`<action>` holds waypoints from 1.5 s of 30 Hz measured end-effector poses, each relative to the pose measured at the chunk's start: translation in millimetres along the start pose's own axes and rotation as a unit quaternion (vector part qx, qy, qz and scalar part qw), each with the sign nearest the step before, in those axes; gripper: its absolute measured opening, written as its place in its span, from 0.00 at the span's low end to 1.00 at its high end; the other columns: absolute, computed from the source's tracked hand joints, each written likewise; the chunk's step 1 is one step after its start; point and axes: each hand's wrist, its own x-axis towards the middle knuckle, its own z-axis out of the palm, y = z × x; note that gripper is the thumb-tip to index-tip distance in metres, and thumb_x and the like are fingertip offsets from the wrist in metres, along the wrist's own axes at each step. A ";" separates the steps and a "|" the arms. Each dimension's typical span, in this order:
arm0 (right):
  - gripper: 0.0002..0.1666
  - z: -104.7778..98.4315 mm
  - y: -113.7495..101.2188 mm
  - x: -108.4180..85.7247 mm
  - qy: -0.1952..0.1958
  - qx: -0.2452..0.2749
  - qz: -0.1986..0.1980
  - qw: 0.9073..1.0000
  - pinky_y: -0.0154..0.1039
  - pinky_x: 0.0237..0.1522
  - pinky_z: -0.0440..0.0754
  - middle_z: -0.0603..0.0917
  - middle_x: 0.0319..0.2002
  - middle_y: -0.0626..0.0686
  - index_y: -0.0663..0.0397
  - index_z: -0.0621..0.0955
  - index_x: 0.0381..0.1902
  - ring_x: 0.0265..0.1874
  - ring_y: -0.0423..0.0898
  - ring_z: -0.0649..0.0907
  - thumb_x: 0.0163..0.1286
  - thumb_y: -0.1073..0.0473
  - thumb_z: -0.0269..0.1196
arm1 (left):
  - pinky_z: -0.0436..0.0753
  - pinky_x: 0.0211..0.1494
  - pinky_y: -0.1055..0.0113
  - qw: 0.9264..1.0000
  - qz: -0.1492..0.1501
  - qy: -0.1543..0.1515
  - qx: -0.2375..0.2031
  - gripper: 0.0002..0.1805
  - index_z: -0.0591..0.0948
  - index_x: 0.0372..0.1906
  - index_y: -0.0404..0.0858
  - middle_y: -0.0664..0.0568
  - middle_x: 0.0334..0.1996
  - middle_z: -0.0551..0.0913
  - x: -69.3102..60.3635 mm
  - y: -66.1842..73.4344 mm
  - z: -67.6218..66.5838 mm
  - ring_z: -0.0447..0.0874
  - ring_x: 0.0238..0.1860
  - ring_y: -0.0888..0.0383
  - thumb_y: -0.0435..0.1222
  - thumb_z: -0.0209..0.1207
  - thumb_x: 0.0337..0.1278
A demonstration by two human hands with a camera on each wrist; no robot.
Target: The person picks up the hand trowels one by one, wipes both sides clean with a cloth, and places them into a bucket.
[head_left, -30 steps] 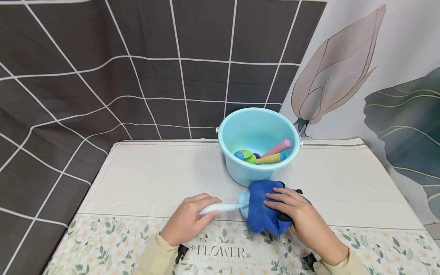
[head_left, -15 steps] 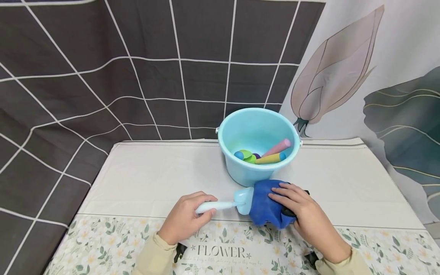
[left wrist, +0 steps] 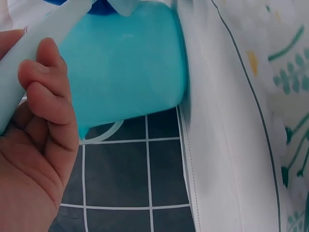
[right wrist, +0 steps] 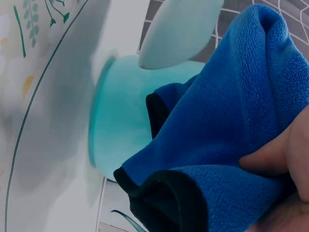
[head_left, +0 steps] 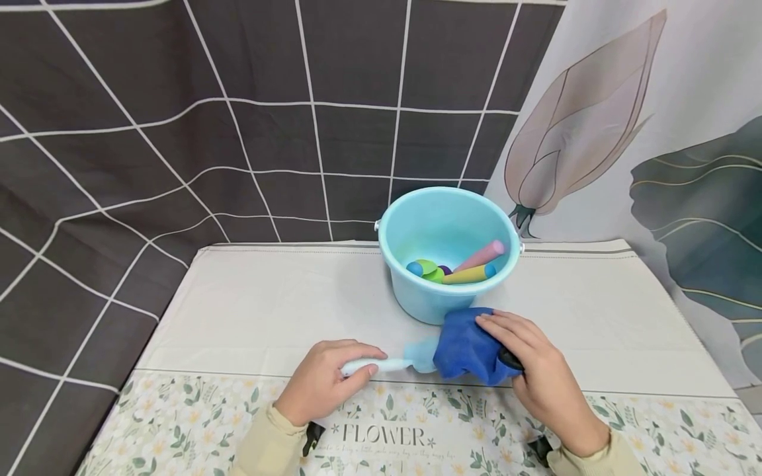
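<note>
My left hand grips the pale blue handle of a toy shovel. In the left wrist view the fingers curl round that handle. A bunched blue cloth with black edging touches the shovel's blade and covers part of it. My right hand holds this cloth, with thumb and fingers pressed into its folds in the right wrist view. The blade shows there beside the cloth. Just behind stands a light blue bucket, upright.
Inside the bucket lie a pink stick, a yellow stick with a blue end and several small green, blue and purple pieces. The white and floral tablecloth lies under everything. A dark grid-patterned curtain hangs behind.
The cloth and right hand have shifted slightly right along the shovel, so more of its blade shows. The shovel has tilted and turned a little in my left hand. The bucket stays put.
</note>
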 end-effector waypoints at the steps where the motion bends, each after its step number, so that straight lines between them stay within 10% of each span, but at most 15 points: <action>1: 0.62 -0.3 -0.3 0.1 0.000 0.001 0.000 1.000 0.27 0.71 0.56 0.77 0.64 0.58 0.53 0.77 0.67 0.64 0.57 0.74 0.28 0.89 0.44 | 0.80 0.36 0.71 1.000 -0.003 -0.004 -0.011 0.10 0.87 0.49 0.44 0.59 0.42 0.88 -0.1 0.5 0.5 0.79 0.32 0.69 0.35 0.63 0.66; 11: 0.61 0.6 -5.7 1.1 0.042 0.013 0.001 0.999 0.29 0.71 0.59 0.79 0.61 0.60 0.53 0.78 0.66 0.62 0.58 0.75 0.29 0.89 0.43 | 0.81 0.39 0.68 0.991 -0.095 -0.057 -0.075 0.14 0.87 0.53 0.46 0.58 0.47 0.87 1.4 10.7 7.8 0.81 0.37 0.66 0.45 0.57 0.73; 18: 0.57 2.0 -7.4 -1.6 0.043 0.012 0.021 0.999 0.30 0.71 0.60 0.79 0.61 0.61 0.54 0.78 0.66 0.63 0.58 0.75 0.36 0.89 0.42 | 0.64 0.13 0.73 0.964 -0.189 -0.112 -0.148 0.22 0.83 0.60 0.42 0.53 0.39 0.85 2.9 17.8 11.9 0.57 0.12 0.69 0.50 0.57 0.72; 22: 0.54 1.5 -7.0 -2.2 0.044 0.013 0.027 0.999 0.31 0.71 0.60 0.79 0.61 0.61 0.55 0.78 0.66 0.63 0.58 0.74 0.39 0.88 0.41 | 0.66 0.16 0.73 0.957 -0.201 -0.137 -0.159 0.22 0.80 0.63 0.43 0.56 0.23 0.73 4.1 20.0 12.2 0.56 0.10 0.68 0.49 0.55 0.73; 27: 0.55 2.6 -8.2 -1.7 0.064 0.014 0.019 0.998 0.31 0.70 0.61 0.80 0.60 0.61 0.56 0.79 0.65 0.64 0.57 0.74 0.38 0.88 0.39 | 0.70 0.25 0.75 0.944 -0.190 -0.147 -0.227 0.21 0.79 0.62 0.36 0.51 0.27 0.80 4.0 19.7 12.5 0.71 0.21 0.67 0.43 0.56 0.74; 33: 0.49 8.7 -10.4 1.2 0.118 0.026 -0.012 0.993 0.36 0.70 0.64 0.82 0.57 0.61 0.59 0.82 0.59 0.64 0.54 0.76 0.40 0.89 0.41 | 0.77 0.29 0.72 0.919 -0.197 -0.146 -0.310 0.19 0.78 0.60 0.27 0.38 0.35 0.86 5.1 18.0 15.9 0.80 0.25 0.64 0.37 0.56 0.74; 39: 0.27 12.9 -12.7 3.2 0.133 0.043 -0.037 0.990 0.38 0.69 0.66 0.83 0.56 0.60 0.60 0.84 0.56 0.63 0.55 0.77 0.70 0.71 0.42 | 0.75 0.26 0.73 0.889 -0.240 -0.131 -0.367 0.19 0.77 0.59 0.26 0.41 0.32 0.87 5.4 12.9 19.4 0.79 0.21 0.64 0.37 0.51 0.76; 45: 0.36 12.0 -15.8 3.7 0.119 0.060 -0.048 0.990 0.39 0.70 0.66 0.83 0.56 0.59 0.60 0.84 0.56 0.63 0.57 0.76 0.55 0.80 0.42 | 0.75 0.25 0.75 0.852 -0.222 -0.149 -0.450 0.23 0.70 0.63 0.20 0.37 0.34 0.87 4.4 5.7 18.8 0.79 0.21 0.66 0.36 0.51 0.76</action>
